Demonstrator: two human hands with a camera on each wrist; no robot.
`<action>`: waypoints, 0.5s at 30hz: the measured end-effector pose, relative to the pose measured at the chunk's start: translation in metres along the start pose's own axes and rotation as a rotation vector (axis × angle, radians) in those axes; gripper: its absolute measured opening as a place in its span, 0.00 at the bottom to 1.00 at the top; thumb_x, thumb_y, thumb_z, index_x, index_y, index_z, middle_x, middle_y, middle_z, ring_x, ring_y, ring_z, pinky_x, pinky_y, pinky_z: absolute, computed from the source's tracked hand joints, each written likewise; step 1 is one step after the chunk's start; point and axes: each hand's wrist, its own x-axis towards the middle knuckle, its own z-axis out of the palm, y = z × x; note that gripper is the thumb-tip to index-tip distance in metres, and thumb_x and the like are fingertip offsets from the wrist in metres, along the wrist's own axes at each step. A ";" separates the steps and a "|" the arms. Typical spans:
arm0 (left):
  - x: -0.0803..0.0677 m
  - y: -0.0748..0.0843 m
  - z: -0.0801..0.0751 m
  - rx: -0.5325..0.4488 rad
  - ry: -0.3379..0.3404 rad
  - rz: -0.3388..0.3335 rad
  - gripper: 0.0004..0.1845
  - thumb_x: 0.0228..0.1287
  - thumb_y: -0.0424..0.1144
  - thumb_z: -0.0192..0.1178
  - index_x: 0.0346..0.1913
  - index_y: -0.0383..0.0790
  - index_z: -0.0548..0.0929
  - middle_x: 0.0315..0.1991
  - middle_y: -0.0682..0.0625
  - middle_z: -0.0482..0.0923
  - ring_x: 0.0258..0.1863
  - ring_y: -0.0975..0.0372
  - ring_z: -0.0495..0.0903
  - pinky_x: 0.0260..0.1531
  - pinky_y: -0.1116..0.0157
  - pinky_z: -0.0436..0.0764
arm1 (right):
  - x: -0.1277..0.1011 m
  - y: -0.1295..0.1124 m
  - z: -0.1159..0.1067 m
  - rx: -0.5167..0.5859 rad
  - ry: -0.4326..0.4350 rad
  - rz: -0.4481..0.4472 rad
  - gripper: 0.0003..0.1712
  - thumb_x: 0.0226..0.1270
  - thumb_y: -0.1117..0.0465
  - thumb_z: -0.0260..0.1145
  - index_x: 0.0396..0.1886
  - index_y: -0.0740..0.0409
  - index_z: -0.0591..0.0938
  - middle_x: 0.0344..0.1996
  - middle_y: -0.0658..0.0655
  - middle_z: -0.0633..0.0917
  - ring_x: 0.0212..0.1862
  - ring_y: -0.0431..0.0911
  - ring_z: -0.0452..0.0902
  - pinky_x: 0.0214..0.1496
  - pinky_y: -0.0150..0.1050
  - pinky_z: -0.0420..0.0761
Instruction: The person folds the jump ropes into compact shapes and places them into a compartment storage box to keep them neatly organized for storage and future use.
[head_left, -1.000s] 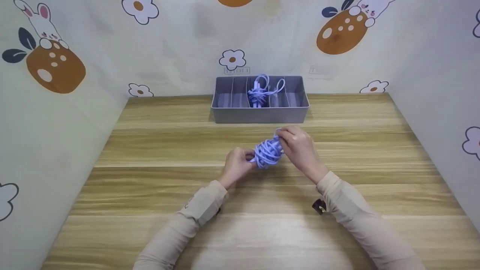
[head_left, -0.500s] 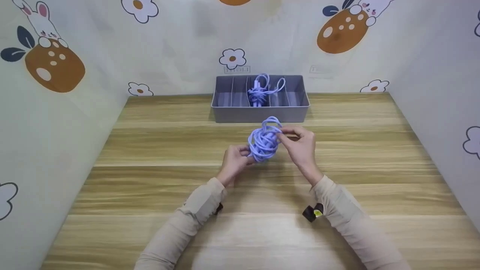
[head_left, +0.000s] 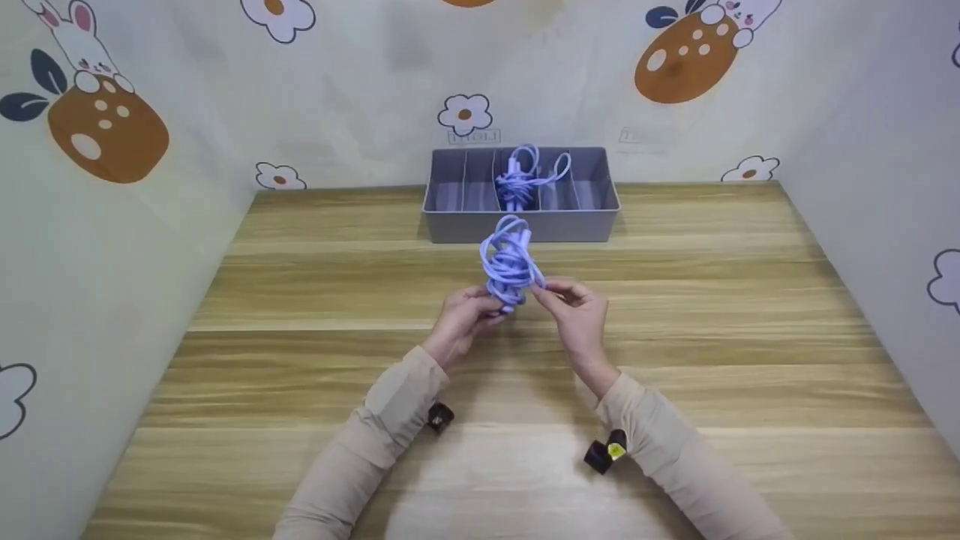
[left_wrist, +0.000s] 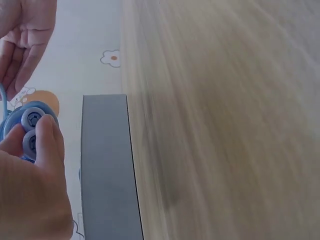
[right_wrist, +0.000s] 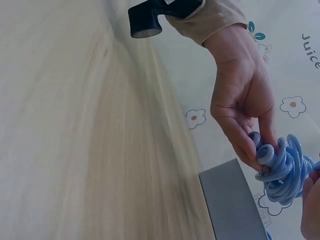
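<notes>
A bluish-purple jump rope (head_left: 511, 262), its cord wound in a bundle around two handles, is held up over the table in front of the grey box. My left hand (head_left: 461, 322) grips the handle ends from below. In the left wrist view two round end caps (left_wrist: 33, 118) show between thumb and fingers. My right hand (head_left: 581, 319) pinches a strand of cord at the bundle's right side. The right wrist view has the left hand (right_wrist: 245, 95) on the handles and the coils (right_wrist: 287, 172) between both hands.
A grey divided box (head_left: 521, 227) stands at the table's back edge. One compartment holds another wound jump rope (head_left: 515, 184), a loop of its cord hanging over the neighbouring compartment. Patterned walls (head_left: 360, 90) enclose the wooden table (head_left: 300, 375) at the back and sides.
The jump rope has tipped upright and shifted left and toward the box. My right hand has come down and left, from the bundle's top to its lower right side.
</notes>
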 end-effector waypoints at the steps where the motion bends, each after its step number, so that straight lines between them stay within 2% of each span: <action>1: 0.000 0.000 0.000 -0.029 -0.007 -0.019 0.18 0.51 0.17 0.50 0.49 0.17 0.72 0.24 0.48 0.79 0.23 0.63 0.78 0.29 0.70 0.81 | -0.002 0.002 0.000 -0.004 0.005 0.005 0.14 0.44 0.80 0.66 0.20 0.56 0.83 0.23 0.48 0.83 0.30 0.38 0.80 0.34 0.29 0.79; 5: -0.001 0.001 0.001 -0.142 -0.006 -0.070 0.18 0.55 0.18 0.48 0.51 0.17 0.70 0.24 0.47 0.78 0.24 0.63 0.79 0.30 0.70 0.81 | -0.008 0.014 -0.003 0.022 0.003 0.009 0.11 0.44 0.76 0.68 0.21 0.56 0.84 0.23 0.48 0.84 0.29 0.38 0.80 0.32 0.28 0.79; 8: -0.002 0.002 0.003 -0.211 0.010 -0.082 0.15 0.57 0.19 0.47 0.48 0.19 0.72 0.24 0.47 0.77 0.24 0.64 0.78 0.29 0.71 0.81 | -0.012 0.020 -0.003 0.038 0.030 0.032 0.08 0.44 0.75 0.69 0.22 0.59 0.84 0.24 0.52 0.84 0.28 0.40 0.79 0.33 0.30 0.80; 9: -0.002 0.003 0.003 -0.230 0.012 -0.085 0.14 0.57 0.19 0.47 0.47 0.19 0.72 0.24 0.47 0.78 0.24 0.63 0.78 0.29 0.71 0.81 | -0.011 0.030 -0.006 0.050 0.031 0.036 0.06 0.45 0.74 0.69 0.24 0.61 0.84 0.24 0.53 0.84 0.28 0.40 0.80 0.33 0.30 0.80; 12: -0.001 0.003 0.006 -0.252 0.015 -0.086 0.12 0.57 0.19 0.47 0.44 0.21 0.73 0.24 0.47 0.78 0.25 0.63 0.78 0.30 0.71 0.81 | -0.007 0.056 -0.012 0.055 0.086 0.074 0.06 0.45 0.74 0.70 0.25 0.63 0.84 0.25 0.56 0.84 0.29 0.43 0.80 0.34 0.33 0.80; 13: -0.001 0.003 0.008 -0.252 0.015 -0.086 0.12 0.57 0.19 0.48 0.45 0.21 0.73 0.24 0.46 0.78 0.25 0.63 0.78 0.31 0.71 0.81 | -0.006 0.056 -0.011 0.057 0.100 0.078 0.07 0.44 0.75 0.69 0.25 0.62 0.84 0.24 0.56 0.84 0.29 0.43 0.80 0.34 0.33 0.80; 14: -0.001 0.002 0.009 -0.247 0.017 -0.086 0.12 0.57 0.19 0.48 0.45 0.21 0.73 0.24 0.46 0.78 0.25 0.63 0.79 0.32 0.70 0.81 | -0.003 0.067 -0.016 0.071 0.094 0.067 0.07 0.45 0.74 0.70 0.26 0.62 0.84 0.25 0.56 0.84 0.29 0.43 0.80 0.34 0.33 0.80; 15: 0.000 0.001 0.010 -0.237 0.015 -0.081 0.12 0.57 0.19 0.48 0.45 0.21 0.73 0.24 0.46 0.78 0.25 0.63 0.79 0.32 0.70 0.81 | -0.002 0.066 -0.015 0.063 0.090 0.044 0.07 0.45 0.74 0.69 0.27 0.64 0.84 0.27 0.56 0.84 0.30 0.43 0.80 0.35 0.33 0.80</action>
